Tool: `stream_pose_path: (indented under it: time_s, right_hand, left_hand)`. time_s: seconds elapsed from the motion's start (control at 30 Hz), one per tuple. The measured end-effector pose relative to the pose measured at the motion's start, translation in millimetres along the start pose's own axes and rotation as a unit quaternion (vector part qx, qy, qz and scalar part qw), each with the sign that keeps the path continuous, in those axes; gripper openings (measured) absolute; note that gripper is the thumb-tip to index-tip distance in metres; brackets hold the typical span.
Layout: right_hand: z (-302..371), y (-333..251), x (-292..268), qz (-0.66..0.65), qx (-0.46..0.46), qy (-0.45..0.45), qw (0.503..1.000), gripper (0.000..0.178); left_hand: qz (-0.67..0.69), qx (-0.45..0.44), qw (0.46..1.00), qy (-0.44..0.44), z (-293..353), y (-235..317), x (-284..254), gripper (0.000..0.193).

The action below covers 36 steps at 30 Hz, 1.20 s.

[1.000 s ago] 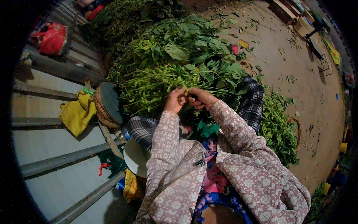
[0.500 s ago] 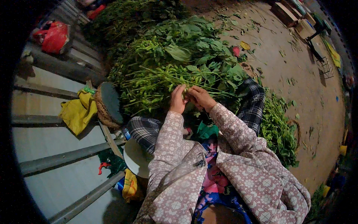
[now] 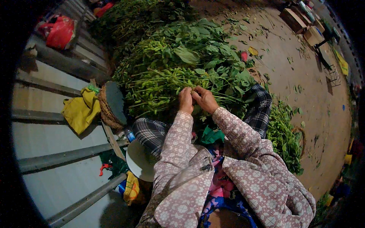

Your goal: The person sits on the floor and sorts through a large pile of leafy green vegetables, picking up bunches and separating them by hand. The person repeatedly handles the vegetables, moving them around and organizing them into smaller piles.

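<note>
green stems (image 3: pixel 190 84) pinched in both grips, left hand (image 3: pixel 186 100) and right hand (image 3: pixel 205 99) closed, touching, over leafy pile (image 3: pixel 182 57)

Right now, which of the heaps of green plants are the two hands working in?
The pale, thin-stemmed heap right before the knees; left hand and right hand pinch its stems. The broad-leaved heap lies behind, and the small heap beside the right leg.
</note>
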State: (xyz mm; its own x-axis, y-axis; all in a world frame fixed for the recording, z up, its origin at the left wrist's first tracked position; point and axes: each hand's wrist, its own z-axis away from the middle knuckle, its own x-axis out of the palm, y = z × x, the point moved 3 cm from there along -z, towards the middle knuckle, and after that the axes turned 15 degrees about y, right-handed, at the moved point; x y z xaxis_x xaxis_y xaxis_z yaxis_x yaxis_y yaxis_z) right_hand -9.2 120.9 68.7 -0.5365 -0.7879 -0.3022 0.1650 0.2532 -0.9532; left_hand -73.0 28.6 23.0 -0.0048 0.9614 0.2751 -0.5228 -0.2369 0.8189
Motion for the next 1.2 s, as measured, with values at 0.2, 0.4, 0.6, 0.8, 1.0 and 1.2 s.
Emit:
stream_pose_path:
  time_s: [0.2,0.4,0.6,0.8,1.0,1.2]
  right_hand:
    - [-1.6,-7.7,-3.8,-0.007,-0.026,-0.019,0.999,0.027]
    - [-23.6,-55.4,2.8,0.200,-0.227,-0.038,0.952,0.023]
    - [-47.2,-69.3,50.9,0.422,-0.337,-0.152,0.828,0.026]
    - [-54.5,-67.4,48.0,0.457,-0.388,-0.185,0.779,0.025]
    - [-48.7,-78.5,48.8,0.487,-0.421,-0.208,0.737,0.018]
    - [-49.5,-59.6,31.8,0.355,-0.362,-0.158,0.847,0.019]
  left_hand:
    - [0.065,-0.029,0.997,0.017,-0.7,-5.4,3.0,0.019]
    - [0.064,-0.023,0.997,-0.047,22.3,6.3,3.5,0.020]
    - [-0.132,0.497,0.857,0.032,-7.6,-30.8,-11.3,0.025]
    - [0.013,0.105,0.977,-0.187,-4.0,-24.2,-19.5,0.018]
    - [-0.272,0.349,0.877,-0.190,3.2,-19.2,-18.7,0.014]
    - [0.000,-0.067,0.990,-0.123,29.6,-9.5,-20.3,0.017]
